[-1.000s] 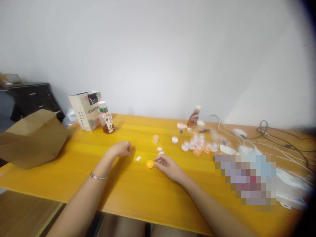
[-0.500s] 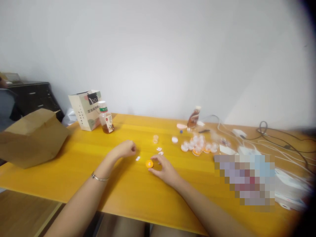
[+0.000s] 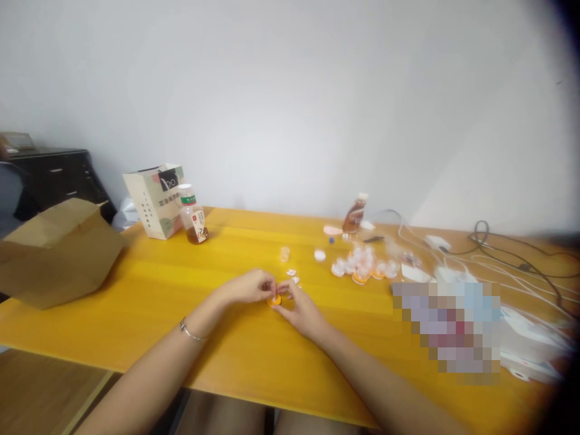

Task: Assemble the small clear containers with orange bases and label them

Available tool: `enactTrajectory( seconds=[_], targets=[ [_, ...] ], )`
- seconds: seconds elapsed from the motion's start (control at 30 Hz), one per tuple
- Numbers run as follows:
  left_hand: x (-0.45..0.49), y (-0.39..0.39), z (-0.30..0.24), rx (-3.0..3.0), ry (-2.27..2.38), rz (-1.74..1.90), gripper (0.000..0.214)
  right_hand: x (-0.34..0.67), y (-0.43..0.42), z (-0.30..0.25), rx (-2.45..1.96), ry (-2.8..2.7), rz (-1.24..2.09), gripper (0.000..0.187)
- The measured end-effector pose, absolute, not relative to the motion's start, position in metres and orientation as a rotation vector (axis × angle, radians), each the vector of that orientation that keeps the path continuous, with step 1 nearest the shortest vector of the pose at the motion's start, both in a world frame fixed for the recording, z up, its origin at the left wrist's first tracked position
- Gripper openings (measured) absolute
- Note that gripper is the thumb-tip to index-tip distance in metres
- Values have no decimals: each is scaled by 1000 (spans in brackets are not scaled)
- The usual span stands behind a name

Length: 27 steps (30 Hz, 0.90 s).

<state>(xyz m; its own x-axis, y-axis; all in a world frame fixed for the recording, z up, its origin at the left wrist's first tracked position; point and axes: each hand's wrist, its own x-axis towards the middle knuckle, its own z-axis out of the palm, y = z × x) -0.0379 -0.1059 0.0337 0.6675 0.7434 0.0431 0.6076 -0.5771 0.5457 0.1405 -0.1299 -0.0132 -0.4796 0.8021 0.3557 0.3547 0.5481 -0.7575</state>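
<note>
My left hand (image 3: 252, 286) and my right hand (image 3: 299, 308) meet over the middle of the yellow table (image 3: 190, 326). Between their fingertips sits a small orange cap (image 3: 273, 299), pinched from both sides just above the tabletop. A thin bracelet (image 3: 192, 333) circles my left wrist. Small white bits (image 3: 292, 275) lie on the table just behind the hands. Farther back stand a tiny clear cup (image 3: 284, 253) and a white lid (image 3: 319, 255).
A cluster of small clear and orange cups (image 3: 365, 266) sits at the right rear, with a brown bottle (image 3: 356, 214) behind it. A tea bottle (image 3: 191, 213), a paper gift bag (image 3: 154, 199) and a brown paper bag (image 3: 58, 251) stand left. White cables (image 3: 475, 260) cover the right.
My left hand has moved right, from resting apart on the table to meet my right hand at the orange cap. The small white piece that lay between the hands no longer shows.
</note>
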Motion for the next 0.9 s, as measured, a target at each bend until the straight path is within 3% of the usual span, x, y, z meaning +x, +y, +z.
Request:
enactTrajectory(
  seconds=[0.9],
  targets=[
    [-34,-107,31,2431,1027,393,14,141,-129,-14,-932,-2079,785,25]
  ],
)
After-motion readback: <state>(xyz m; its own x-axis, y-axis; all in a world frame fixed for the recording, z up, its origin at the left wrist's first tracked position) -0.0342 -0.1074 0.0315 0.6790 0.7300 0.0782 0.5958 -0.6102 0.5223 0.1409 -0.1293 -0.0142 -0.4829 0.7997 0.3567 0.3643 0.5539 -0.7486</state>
